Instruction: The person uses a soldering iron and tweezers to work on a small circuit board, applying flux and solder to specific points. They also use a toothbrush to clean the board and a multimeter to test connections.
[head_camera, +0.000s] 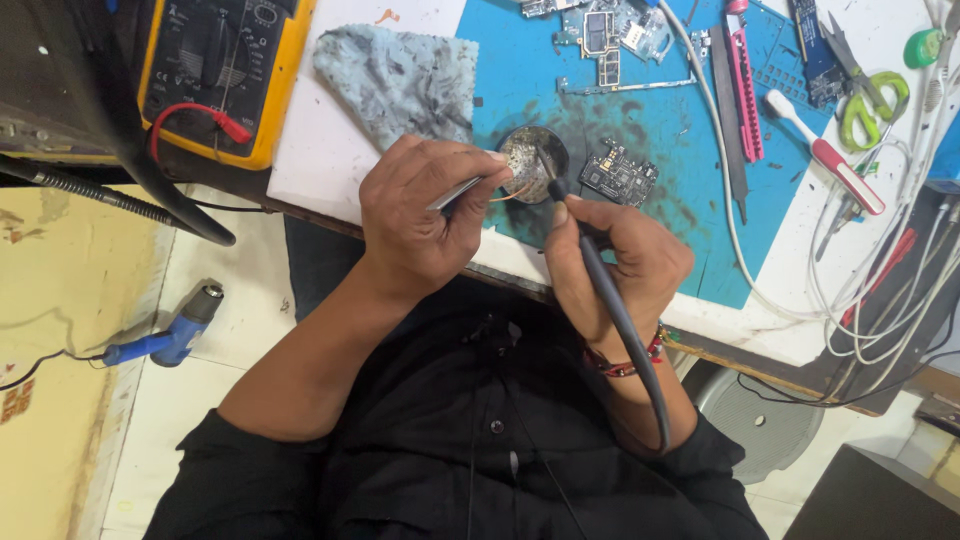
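left hand (420, 215): fingers grip tweezers (455, 193) | right hand (620, 265): fingers grip soldering iron (600, 285) | tip hidden in tin (533, 160)

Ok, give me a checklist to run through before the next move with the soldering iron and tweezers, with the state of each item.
1. Soldering iron gripped in the right hand: ok.
2. Tweezers held in the left hand: ok.
3. Iron tip over the round tin: ok; actual contact cannot tell.
4. Thin copper wire at the tweezer tips: seems held, cannot tell for sure.
5. Small circuit board lies on the blue mat, apart from the tin: ok.
6. Iron's cable trails over the right forearm, clear of the tip: ok.
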